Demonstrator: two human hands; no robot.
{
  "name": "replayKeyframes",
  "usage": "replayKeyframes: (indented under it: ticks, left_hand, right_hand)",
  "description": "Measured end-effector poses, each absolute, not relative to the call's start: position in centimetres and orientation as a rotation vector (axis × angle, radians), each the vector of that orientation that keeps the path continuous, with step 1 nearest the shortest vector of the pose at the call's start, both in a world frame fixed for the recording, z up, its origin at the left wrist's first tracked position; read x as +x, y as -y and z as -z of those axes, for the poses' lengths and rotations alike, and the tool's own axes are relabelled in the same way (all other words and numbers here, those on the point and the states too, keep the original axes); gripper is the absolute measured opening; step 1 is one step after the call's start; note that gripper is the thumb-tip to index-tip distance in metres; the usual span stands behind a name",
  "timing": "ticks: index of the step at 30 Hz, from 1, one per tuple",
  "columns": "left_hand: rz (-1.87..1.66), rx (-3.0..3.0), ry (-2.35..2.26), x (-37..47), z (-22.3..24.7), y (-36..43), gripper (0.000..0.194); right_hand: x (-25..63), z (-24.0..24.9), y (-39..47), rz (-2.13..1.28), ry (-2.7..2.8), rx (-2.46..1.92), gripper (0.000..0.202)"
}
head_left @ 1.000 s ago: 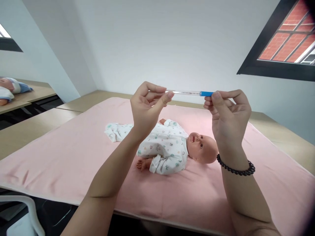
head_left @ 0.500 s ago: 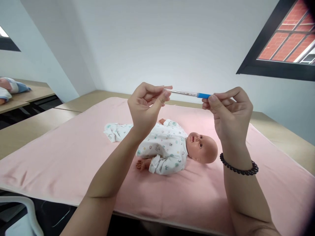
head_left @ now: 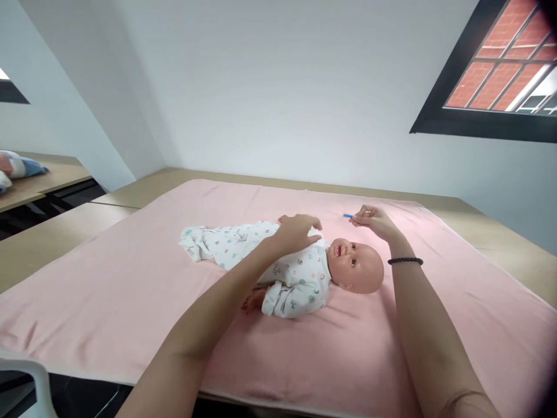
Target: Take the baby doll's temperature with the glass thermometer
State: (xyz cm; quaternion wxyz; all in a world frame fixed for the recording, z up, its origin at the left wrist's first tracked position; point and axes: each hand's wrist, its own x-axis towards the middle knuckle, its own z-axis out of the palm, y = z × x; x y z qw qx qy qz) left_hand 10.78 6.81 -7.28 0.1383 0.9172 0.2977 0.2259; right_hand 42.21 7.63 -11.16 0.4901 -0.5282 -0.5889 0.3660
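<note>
A baby doll [head_left: 300, 267] in a white printed outfit lies on its back on a pink sheet [head_left: 339, 354], its head toward the right. My left hand [head_left: 298, 232] is over the doll's chest, fingers curved and apart, holding nothing; whether it touches the cloth I cannot tell. Beyond the doll's head, my right hand [head_left: 373, 222] pinches a glass thermometer [head_left: 347, 216]. Only its blue end stands out; the clear glass stem does not show against the sheet.
The sheet covers a wooden table [head_left: 513, 244] set against a white wall. At far left, part of another clothed doll [head_left: 26, 165] lies on a second table. A pale curved rail [head_left: 41, 377] sits at the lower left, and a barred window [head_left: 500, 75] is upper right.
My left hand has let go of the thermometer's stem and come down over the doll's chest. The right hand has lowered with the thermometer, away behind the doll's head.
</note>
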Motion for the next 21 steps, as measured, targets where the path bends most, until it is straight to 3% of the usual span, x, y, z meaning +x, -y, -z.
replayKeyframes:
  ticks: [4, 10, 13, 16, 21]
  left_hand:
    - [-0.291, 2.696, -0.717, 10.9, 7.9, -6.6, 0.02]
    - [-0.227, 2.733, -0.594, 10.7, 7.4, -6.5, 0.014]
    - [-0.236, 2.783, -0.65, 10.5, 6.8, -6.1, 0.012]
    - [-0.313, 2.855, -0.725, 10.4, 5.7, -5.3, 0.014]
    - [-0.287, 3.035, -0.841, 10.4, 3.8, -3.4, 0.017]
  right_hand:
    - [43.3, 14.5, -7.8, -0.958, 1.482, -1.454, 0.047]
    - [43.3, 13.4, -8.6, -0.841, 1.614, -1.747, 0.015]
    - [41.5, 9.9, -7.8, -0.765, 1.714, -1.74, 0.017]
    - [38.2, 6.0, -5.7, -0.796, 1.907, -1.569, 0.034]
    - [32.4, 3.3, -3.0, -0.986, 2.469, -1.267, 0.031]
